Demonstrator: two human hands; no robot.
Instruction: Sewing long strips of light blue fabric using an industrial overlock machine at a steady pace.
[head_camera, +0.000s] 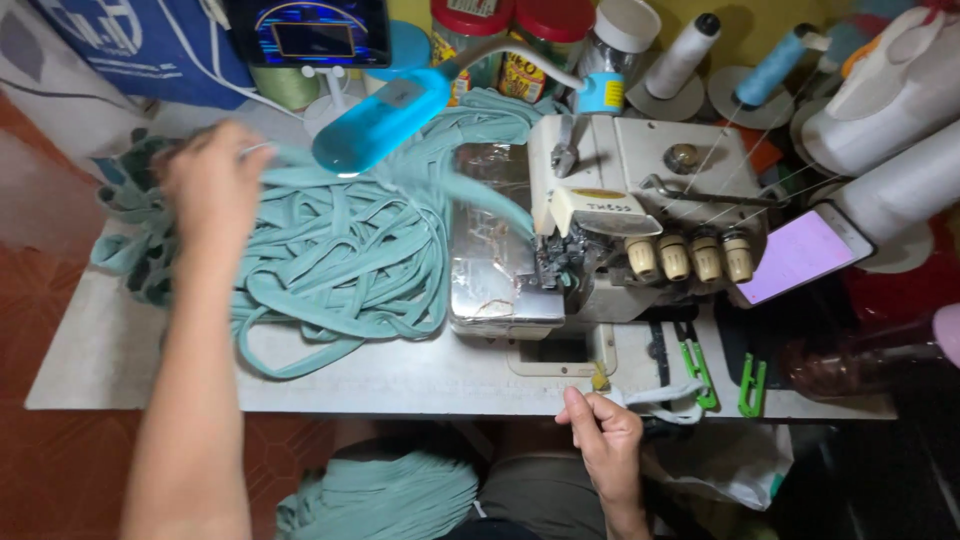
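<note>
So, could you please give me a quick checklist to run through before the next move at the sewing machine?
1. Left hand on the pile of teal fabric strips: ok.
2. Right hand at the table's front edge, pinching a white strip end: ok.
3. Strip fed under the grey overlock sewing machine foot: cannot tell.
4. Blue lamp over the strips: ok.
5. Green clips beside the right hand: ok.

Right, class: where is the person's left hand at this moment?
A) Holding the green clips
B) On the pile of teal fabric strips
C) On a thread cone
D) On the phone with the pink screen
B: the left hand reaches onto the heap of teal fabric strips left of the sewing machine.
</note>
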